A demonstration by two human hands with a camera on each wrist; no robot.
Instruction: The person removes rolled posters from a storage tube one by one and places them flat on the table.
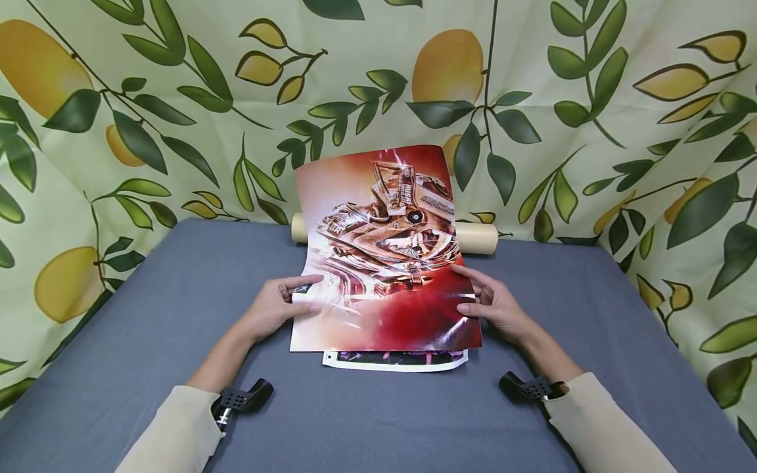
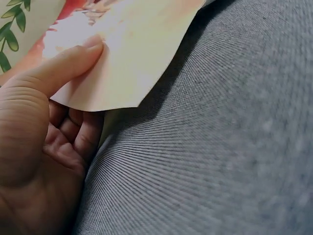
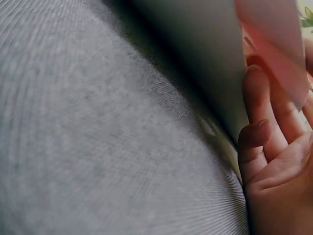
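A glossy red poster (image 1: 384, 263) with a metallic machine picture lies on the grey tabletop, its far half curling upward. My left hand (image 1: 278, 305) pinches its left edge. In the left wrist view the thumb (image 2: 58, 68) lies on top of the sheet (image 2: 132, 58) and the fingers curl beneath. My right hand (image 1: 497, 305) holds the right edge. In the right wrist view its fingers (image 3: 259, 142) curl under the lifted sheet (image 3: 205, 63). A second printed sheet (image 1: 396, 360) with a white border shows under the poster's near edge.
A cardboard tube (image 1: 476, 238) lies across the table behind the poster. The grey cloth tabletop (image 1: 148, 328) stretches to both sides. A leaf-and-lemon patterned backdrop (image 1: 177, 98) closes off the back and both sides.
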